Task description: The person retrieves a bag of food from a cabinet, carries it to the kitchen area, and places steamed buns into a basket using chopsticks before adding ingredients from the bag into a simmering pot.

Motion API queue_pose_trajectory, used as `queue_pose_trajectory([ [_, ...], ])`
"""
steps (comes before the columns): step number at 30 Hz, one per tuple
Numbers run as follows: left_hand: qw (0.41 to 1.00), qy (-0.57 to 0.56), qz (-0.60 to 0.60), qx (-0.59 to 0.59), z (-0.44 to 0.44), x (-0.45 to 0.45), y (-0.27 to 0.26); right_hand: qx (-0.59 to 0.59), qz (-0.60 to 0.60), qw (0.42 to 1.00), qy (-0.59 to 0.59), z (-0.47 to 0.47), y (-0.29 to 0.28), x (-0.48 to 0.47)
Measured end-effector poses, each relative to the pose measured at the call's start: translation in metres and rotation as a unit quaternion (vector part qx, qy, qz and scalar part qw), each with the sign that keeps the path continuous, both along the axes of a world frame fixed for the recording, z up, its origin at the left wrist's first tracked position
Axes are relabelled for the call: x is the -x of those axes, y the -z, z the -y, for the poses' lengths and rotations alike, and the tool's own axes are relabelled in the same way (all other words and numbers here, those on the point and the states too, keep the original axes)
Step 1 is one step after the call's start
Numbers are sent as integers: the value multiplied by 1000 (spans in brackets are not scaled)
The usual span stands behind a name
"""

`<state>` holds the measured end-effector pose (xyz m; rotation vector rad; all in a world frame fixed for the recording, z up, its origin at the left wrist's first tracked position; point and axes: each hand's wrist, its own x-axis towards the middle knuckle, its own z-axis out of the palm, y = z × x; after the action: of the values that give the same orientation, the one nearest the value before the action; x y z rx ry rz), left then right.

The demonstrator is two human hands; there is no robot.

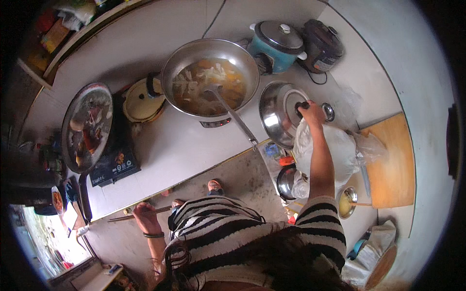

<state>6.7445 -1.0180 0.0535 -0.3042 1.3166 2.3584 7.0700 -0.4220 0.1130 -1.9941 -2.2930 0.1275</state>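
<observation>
My right hand (312, 112) grips the dark knob of a large metal wok lid (278, 120), which lies on the counter at the right of the wok. In my left hand (145, 214), low by the counter's front edge, are thin chopsticks (122, 218). A wide metal wok (167, 87) stands on a cooker with small red lights. It holds broth with pale sliced pieces, and a metal spatula (235, 118) rests in it, its handle over the rim towards me.
At the left, a frying pan with food (87, 127) sits on a black induction cooker (116, 163) beside a round lidded pot (143, 102). A teal rice cooker (278, 47) and a dark appliance (322, 47) stand behind. White plastic bags (335, 152), a cutting board (389, 163) and a metal bowl (347, 203) are at the right.
</observation>
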Motion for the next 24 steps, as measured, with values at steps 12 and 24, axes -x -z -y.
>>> queue_pose_trajectory([
  [12,1000,20,7,-9,4,-4,2,-56,-138,989,11,19,-126,-6],
  [24,994,9,24,-102,20,-5,-9,-111,-216,937,-251,20,-191,174],
])
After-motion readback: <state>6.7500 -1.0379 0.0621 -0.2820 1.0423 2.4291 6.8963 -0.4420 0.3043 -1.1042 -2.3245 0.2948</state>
